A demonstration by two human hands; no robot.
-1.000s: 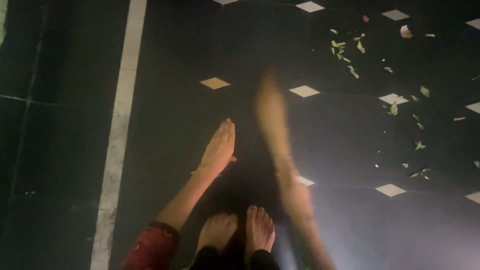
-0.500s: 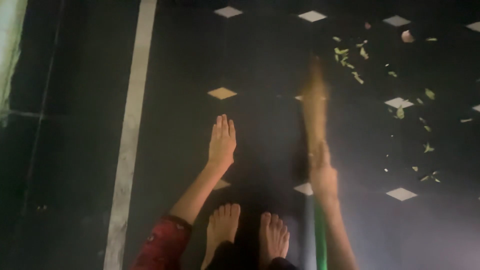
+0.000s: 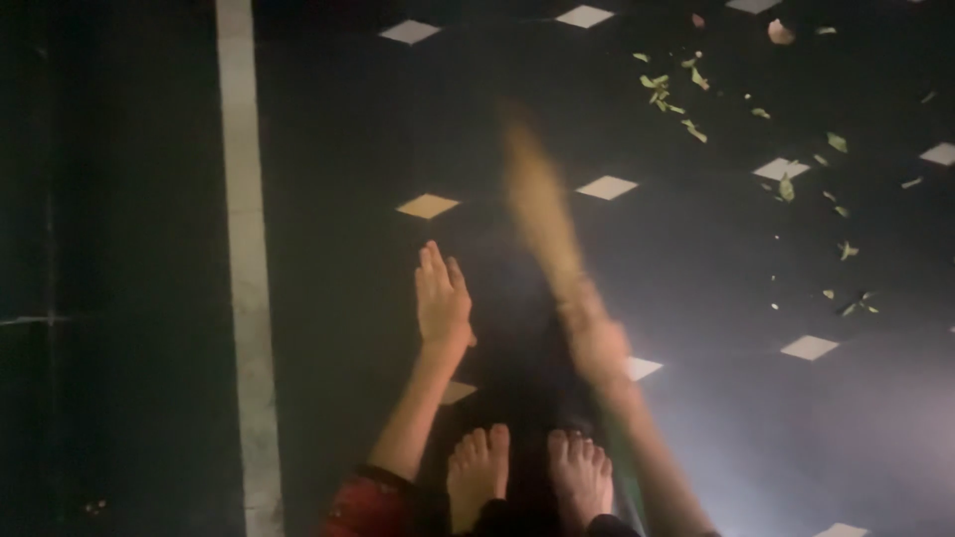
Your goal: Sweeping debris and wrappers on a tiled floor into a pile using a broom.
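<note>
Dim head view looking straight down at a dark tiled floor [image 3: 149, 249] with small pale diamond insets [image 3: 607, 187] and one long pale stripe [image 3: 242, 249] running top to bottom on the left. The right hand [image 3: 595, 338] is closed around the neck of a straw-coloured broom [image 3: 537, 194]; its fingers are wrapped on it, though motion blur hides the exact grip. The broom head angles up and to the left from the hand, heavily blurred, its tip low over the floor, between two of the diamond insets. A bit of green handle [image 3: 625, 477] shows below the hand beside the forearm, so the grip seems low on the stick, probably for control over short strokes. The left hand [image 3: 443, 298] is empty, fingers straight and together, palm facing down, held out over the floor well apart from the broom, likely just for balance. A red sleeve [image 3: 368, 502] sits at that arm's elbow. Two bare feet [image 3: 527, 472] stand close together at the bottom edge, between the arms. Scattered green leaf scraps [image 3: 671, 94] lie at upper right, with more bits [image 3: 846, 249] along the right side, all apart from the broom head. A pale glow lights the lower right floor.
</note>
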